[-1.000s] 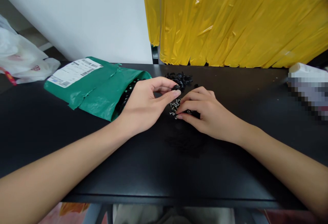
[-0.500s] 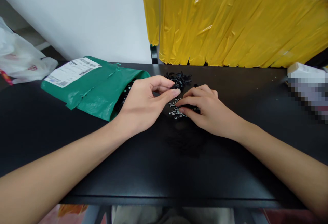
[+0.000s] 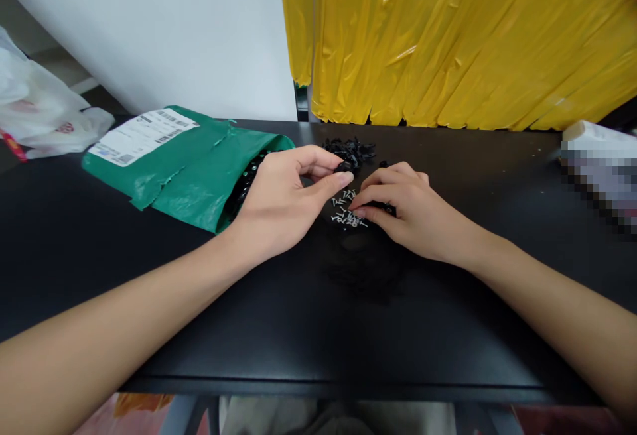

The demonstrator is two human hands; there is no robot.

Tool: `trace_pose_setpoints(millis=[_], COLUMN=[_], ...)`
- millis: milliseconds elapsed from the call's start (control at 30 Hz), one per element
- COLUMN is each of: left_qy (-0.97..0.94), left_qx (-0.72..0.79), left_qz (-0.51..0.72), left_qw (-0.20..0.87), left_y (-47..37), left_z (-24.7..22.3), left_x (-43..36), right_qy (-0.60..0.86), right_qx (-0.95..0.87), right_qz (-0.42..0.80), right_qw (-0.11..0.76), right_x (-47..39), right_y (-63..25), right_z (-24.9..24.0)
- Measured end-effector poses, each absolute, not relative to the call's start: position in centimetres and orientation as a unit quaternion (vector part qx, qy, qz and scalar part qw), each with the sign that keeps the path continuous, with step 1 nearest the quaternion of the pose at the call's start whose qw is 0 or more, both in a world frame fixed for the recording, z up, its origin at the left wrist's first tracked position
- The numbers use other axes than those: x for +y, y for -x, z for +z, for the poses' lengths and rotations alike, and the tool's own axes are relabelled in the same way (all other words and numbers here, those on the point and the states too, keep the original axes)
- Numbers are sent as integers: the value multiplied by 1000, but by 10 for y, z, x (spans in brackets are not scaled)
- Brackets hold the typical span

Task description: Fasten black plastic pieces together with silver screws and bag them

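Note:
My left hand (image 3: 293,199) pinches a small black plastic piece (image 3: 343,167) between thumb and fingers, just in front of a pile of similar black pieces (image 3: 354,150). My right hand (image 3: 401,206) is at the right edge of a small heap of silver screws (image 3: 343,216), its thumb and index fingertips drawn together. Whatever lies between those fingertips is too small to make out. Under the right palm, a dark bit shows partly. Beside my left wrist lies an opened green mailing bag (image 3: 199,170) with black parts inside its mouth.
The black table (image 3: 318,329) runs under everything. At the far left sits a white plastic bag (image 3: 54,117). A white, partly blurred box (image 3: 597,140) lies at the right edge. Behind the table hang a white panel (image 3: 199,37) and yellow plastic sheeting (image 3: 448,37).
My right fingertips have shifted slightly right and sit closer together at the screws' edge. The left hand keeps its pinch on the black piece. The view has shifted a little.

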State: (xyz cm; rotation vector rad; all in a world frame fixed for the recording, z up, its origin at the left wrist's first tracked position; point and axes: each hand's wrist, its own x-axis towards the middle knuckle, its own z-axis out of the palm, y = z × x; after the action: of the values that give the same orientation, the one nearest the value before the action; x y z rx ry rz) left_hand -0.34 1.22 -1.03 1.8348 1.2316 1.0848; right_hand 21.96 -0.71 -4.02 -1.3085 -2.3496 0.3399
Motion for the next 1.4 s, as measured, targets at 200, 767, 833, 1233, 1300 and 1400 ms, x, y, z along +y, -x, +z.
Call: trace_pose_setpoints(millis=[200,767,833,1233,1300,1400], left_qy=[-712,-727,-729,-724,-725,-730], left_qx=[474,470,470,487,485,481], left_qz=[407,397,397,391,390,387], left_qw=[321,304,301,292,294,294], left_y=[3,3,3,4,4,5], left_z=[-10,-11,-11,-8,-9,-10], left_x=[11,11,11,10,10,11], right_qy=[481,520,526,505,499,488], right_qx=[-839,-819,-814,-830,-835,-844], right_qz=[133,128,132,143,146,144], right_qw=[216,209,208,189,182,170], right_x=[-6,-10,-10,-5,-4,-4], right_y=[-217,-211,-210,-225,-228,-231], right_z=[-39,-38,-37,-32,-30,-29])
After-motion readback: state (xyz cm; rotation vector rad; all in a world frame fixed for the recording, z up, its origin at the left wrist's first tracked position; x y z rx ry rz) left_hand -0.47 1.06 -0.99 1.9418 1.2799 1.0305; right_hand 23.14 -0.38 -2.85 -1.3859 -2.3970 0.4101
